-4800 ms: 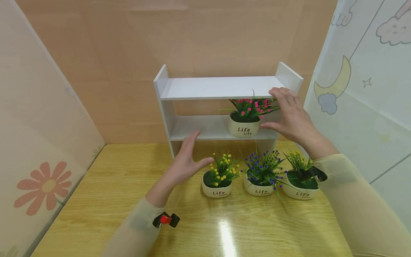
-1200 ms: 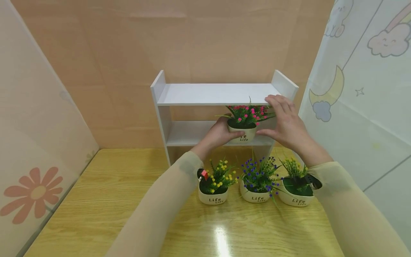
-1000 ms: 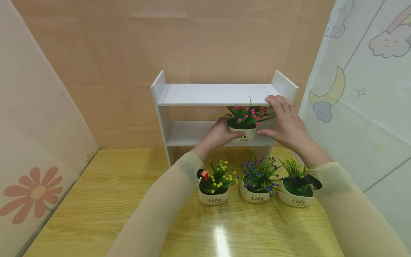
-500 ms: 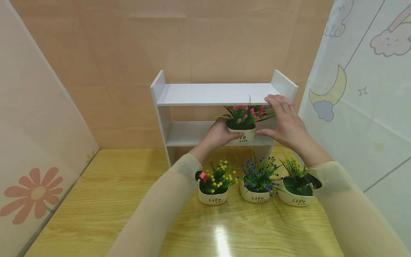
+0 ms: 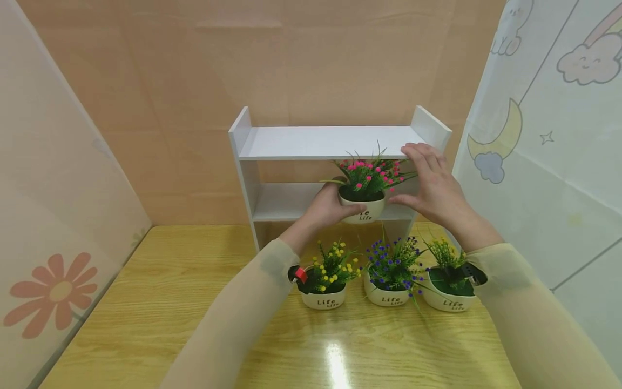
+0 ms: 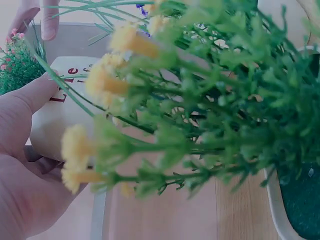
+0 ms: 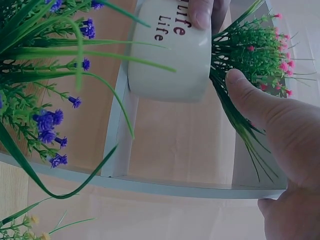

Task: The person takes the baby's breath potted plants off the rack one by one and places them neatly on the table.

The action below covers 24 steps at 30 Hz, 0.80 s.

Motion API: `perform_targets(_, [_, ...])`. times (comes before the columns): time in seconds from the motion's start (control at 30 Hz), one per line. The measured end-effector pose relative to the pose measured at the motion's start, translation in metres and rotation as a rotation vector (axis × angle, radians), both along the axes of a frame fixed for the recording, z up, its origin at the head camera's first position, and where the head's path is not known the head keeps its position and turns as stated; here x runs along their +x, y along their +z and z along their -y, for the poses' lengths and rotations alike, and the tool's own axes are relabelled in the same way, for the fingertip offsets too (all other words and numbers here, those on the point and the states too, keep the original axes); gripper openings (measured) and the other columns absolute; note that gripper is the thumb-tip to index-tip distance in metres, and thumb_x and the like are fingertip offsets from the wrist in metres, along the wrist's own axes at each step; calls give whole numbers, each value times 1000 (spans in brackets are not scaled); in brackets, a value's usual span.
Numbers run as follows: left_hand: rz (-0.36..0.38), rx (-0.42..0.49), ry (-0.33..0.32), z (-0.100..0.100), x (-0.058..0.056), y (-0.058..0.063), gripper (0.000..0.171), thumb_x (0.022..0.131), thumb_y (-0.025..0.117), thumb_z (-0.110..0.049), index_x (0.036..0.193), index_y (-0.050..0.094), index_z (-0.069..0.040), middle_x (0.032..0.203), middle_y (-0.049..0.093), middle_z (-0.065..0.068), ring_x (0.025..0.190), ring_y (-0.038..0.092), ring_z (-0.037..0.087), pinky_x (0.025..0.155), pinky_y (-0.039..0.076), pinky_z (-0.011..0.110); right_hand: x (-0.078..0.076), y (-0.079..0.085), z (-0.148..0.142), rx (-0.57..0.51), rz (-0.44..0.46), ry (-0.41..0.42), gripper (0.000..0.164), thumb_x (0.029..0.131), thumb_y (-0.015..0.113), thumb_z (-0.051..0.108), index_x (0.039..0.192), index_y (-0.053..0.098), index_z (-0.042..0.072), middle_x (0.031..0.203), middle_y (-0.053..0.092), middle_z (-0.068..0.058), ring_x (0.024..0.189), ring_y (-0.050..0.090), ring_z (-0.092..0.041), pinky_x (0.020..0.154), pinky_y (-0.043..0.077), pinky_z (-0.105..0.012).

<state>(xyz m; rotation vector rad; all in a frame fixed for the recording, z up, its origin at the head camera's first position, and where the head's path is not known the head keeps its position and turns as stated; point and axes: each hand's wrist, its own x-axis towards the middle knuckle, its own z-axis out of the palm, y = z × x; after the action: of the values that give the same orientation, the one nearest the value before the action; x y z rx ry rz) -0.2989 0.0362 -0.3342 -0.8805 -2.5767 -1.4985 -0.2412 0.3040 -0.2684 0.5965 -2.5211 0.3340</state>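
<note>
My left hand [image 5: 324,208] grips a cream pot [image 5: 376,209] of pink artificial flowers, its thumb across the front beside the "Life" lettering. The pot is at the front of the lower shelf [image 5: 279,208] of a white two-tier rack. In the right wrist view that pot [image 7: 167,70] shows its lettering, with thumb and fingers at its far side. My right hand [image 5: 433,181] rests its fingertips on the front edge of the upper shelf [image 5: 325,141], near the right end. Its thumb points toward the pink flowers, apart from the pot.
On the wooden table [image 5: 194,302] before the rack stand three matching pots: one with yellow flowers [image 5: 324,300], one with blue-purple flowers [image 5: 389,296], and another yellow one [image 5: 449,300] under the right wrist. Printed cloth walls stand at both sides.
My left hand, earlier open above the table, has taken hold of the pink-flower pot. Just now it has drawn the pot slightly left and forward. The right hand stays at the upper shelf.
</note>
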Motion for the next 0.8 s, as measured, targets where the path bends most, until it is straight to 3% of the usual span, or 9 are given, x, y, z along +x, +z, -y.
perform_targets(0.37, [9,-27,25,10,12,1,78,94,92,-31,157,52,-8,142,67,8,129,64,23,112,51,42,2,0,-1,-9,-23,15,116,76,105,19,166,33,6,170,31,-23,160,21,-45,124,32,-70])
perform_targets(0.8, [15,-19,32,19,30,-2,85,93,93,-30,160,49,-6,146,66,8,131,64,23,111,52,42,5,2,-5,-25,26,-4,116,78,104,25,168,33,8,172,30,-21,162,21,-43,120,35,-73])
